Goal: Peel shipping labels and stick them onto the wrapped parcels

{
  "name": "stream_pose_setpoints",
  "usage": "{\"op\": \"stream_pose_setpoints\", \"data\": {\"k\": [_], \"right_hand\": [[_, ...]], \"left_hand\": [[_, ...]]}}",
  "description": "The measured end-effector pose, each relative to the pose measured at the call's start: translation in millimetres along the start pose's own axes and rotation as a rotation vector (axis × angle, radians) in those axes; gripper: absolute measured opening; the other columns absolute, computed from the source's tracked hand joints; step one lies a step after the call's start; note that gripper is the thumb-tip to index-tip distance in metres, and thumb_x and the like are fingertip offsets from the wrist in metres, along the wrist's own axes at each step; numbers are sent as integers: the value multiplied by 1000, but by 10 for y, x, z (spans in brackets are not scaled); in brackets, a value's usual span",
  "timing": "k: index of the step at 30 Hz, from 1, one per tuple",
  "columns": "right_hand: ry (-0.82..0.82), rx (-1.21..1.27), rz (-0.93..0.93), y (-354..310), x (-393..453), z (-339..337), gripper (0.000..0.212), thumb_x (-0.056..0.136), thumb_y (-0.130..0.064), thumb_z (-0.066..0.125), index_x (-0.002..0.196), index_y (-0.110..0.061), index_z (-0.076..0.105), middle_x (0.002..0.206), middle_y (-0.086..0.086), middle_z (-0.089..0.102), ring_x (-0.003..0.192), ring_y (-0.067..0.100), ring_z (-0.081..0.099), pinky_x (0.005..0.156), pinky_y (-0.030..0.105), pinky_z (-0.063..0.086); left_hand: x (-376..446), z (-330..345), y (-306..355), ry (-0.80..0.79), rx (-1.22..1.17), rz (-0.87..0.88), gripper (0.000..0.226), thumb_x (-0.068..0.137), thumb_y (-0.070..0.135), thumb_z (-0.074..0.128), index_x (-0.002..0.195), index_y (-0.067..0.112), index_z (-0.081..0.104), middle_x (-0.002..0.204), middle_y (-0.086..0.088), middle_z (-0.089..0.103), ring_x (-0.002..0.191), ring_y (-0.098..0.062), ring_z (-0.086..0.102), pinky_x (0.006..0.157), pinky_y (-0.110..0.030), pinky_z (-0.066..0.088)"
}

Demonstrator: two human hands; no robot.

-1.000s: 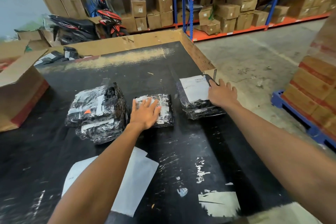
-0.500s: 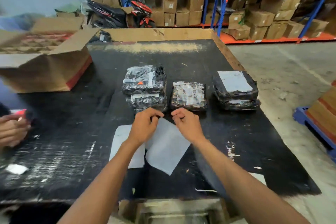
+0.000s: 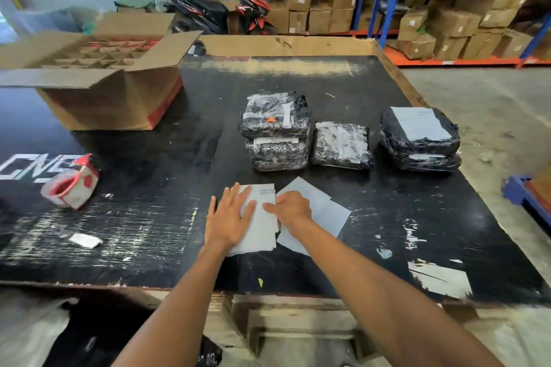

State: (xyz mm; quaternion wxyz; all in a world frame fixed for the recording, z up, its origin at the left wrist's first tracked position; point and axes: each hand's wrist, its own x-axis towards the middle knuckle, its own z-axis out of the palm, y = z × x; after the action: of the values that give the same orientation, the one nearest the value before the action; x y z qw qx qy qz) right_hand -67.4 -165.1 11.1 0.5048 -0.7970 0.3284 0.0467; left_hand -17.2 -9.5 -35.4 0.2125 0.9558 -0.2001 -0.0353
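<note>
On the black table lies a white label sheet [image 3: 262, 229] with a barcode at its top edge. My left hand [image 3: 231, 214] presses flat on its left part, fingers straight. My right hand [image 3: 290, 208] has curled fingers and pinches the sheet's right edge. A second blank sheet [image 3: 323, 210] lies partly under my right hand. Beyond them sit black wrapped parcels: a stack of two [image 3: 275, 131], a single one [image 3: 341, 144], and a right stack [image 3: 419, 143] whose top carries a white label [image 3: 417, 124].
An open cardboard box [image 3: 98, 92] stands at the back left. A red and white tape dispenser [image 3: 71, 180] and a paper scrap [image 3: 85, 240] lie at the left. Torn label residue [image 3: 441, 277] marks the front right corner. A blue pallet [image 3: 518, 188] stands on the floor to the right.
My hands left the parcels and came back to the sheets near the front edge. The left hand, pinching half a second ago, now lies flat on the label sheet.
</note>
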Motion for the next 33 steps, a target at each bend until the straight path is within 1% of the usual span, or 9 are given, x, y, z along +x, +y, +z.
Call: {"op": "stream_pose_setpoints", "data": {"k": [4,8,13,18,21,24,26,31,33], "right_hand": [[37,94,45,35,73,-11,14,84,-29,78,82,-26,65,106,2,75,97,24,72,92,39,57],[39,68,20,31,89,-10,17,90,-24,71,78,-24,60,108,7,72,98,26,70,91,39,57],[72,82,-3,-4,98,-11,33,79,-33,84,99,-19,61,112,3,67,104,25,66,87,34,54],[89,58,-29,-25,128,-90,14,86,-26,77,83,-21,64,100,5,68,96,25,66,91,39,56],[-26,219,-5,4,180,-170,24,93,-17,69,74,-18,52,101,10,67,90,26,64,93,45,57],[-161,528,41,47,214,-328,16,98,-6,60,84,-12,55,114,14,67,100,26,66,91,39,57],[-193,620,27,89,211,-502,13,99,-4,58,88,-10,56,111,14,65,92,23,66,82,34,58],[-255,622,-65,238,219,-1003,12,101,-9,58,111,-10,63,109,10,71,87,19,70,67,29,59],[-275,596,-111,283,211,-1193,11,101,-10,58,109,-14,64,108,8,73,89,20,72,66,30,59]], "left_hand": [[22,47,-17,25,0,-30,59,103,58,19,157,36,22,166,13,15,154,-9,6,125,-38,-4],[39,27,17,15,-21,-53,56,105,49,14,158,30,20,166,13,15,153,-8,6,125,-39,-3],[17,29,23,-3,50,-36,60,104,53,14,159,30,15,166,13,9,154,-9,2,125,-40,-4],[23,27,4,-27,-11,-59,63,102,57,8,159,30,12,166,15,6,153,-6,0,125,-37,-8],[15,24,12,-25,-20,-55,58,105,50,7,159,30,13,166,16,6,153,-5,0,125,-37,-8],[37,23,-16,-43,44,-39,57,106,47,11,160,28,12,166,14,5,153,-6,-1,125,-37,-8],[49,15,-24,-68,93,-23,57,106,45,16,160,26,12,167,12,5,154,-9,0,125,-41,-6],[214,-229,214,-124,310,-67,53,106,42,32,155,24,30,167,1,14,155,-21,4,120,-54,-8],[269,-334,521,31,253,6,44,104,37,42,142,17,52,156,-10,40,147,-29,30,118,-50,20]]}}
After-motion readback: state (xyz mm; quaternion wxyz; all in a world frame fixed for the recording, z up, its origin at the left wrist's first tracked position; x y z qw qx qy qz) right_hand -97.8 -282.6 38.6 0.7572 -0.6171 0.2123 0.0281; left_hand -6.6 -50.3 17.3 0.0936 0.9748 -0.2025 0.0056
